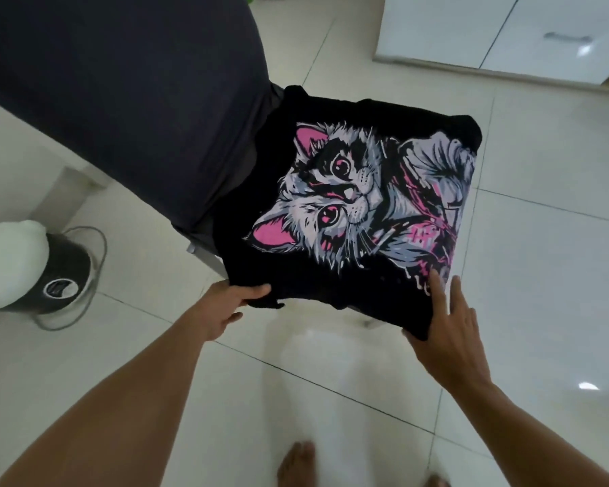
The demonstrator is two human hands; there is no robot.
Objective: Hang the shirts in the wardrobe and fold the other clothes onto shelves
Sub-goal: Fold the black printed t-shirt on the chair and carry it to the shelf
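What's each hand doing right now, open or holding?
Left hand: grips the near edge of the folded black cat-print shirt, thumb on top.
Right hand: pinches its near right corner, straight fingers on top, thumb underneath.

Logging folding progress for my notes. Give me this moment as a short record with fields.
item: folded black T-shirt with pink-and-grey cat print, held above the white tiled floor
left hand: grips the near left edge, thumb on top
right hand: pinches the near right corner, fingers flat on top
nearby: white cabinet with metal handle
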